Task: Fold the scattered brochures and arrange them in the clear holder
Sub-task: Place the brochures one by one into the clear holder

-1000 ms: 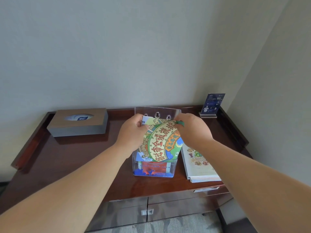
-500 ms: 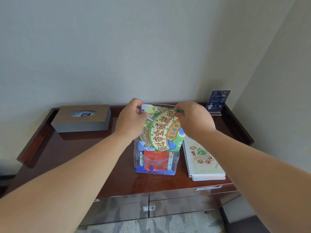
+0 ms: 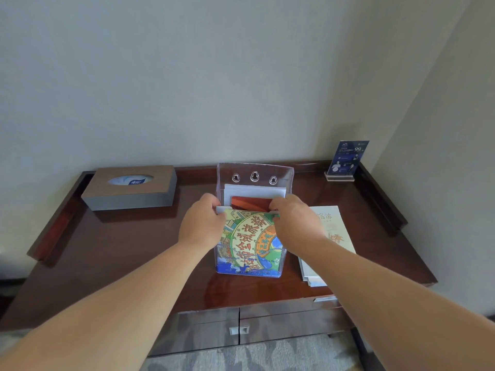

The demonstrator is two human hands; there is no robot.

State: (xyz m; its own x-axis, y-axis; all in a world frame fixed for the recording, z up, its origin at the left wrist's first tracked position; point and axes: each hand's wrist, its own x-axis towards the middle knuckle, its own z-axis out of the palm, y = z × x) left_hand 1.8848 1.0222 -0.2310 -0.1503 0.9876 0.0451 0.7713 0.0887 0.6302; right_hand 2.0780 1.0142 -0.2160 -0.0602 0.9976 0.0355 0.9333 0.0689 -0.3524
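Note:
A clear holder stands upright in the middle of the dark wooden table. A colourful folded brochure with green, yellow and blue art sits in its front pocket, reaching down to the base. My left hand pinches the brochure's top left corner, and my right hand pinches its top right corner. Behind it stand an orange-red brochure and white sheets.
A stack of pale brochures lies flat just right of the holder. A brown tissue box sits at the back left, a small blue sign stand at the back right. Raised rails edge the table; drawers lie below.
Both hands have lowered the colourful brochure from above the holder down into its front pocket, uncovering the holder's top and the brochures behind.

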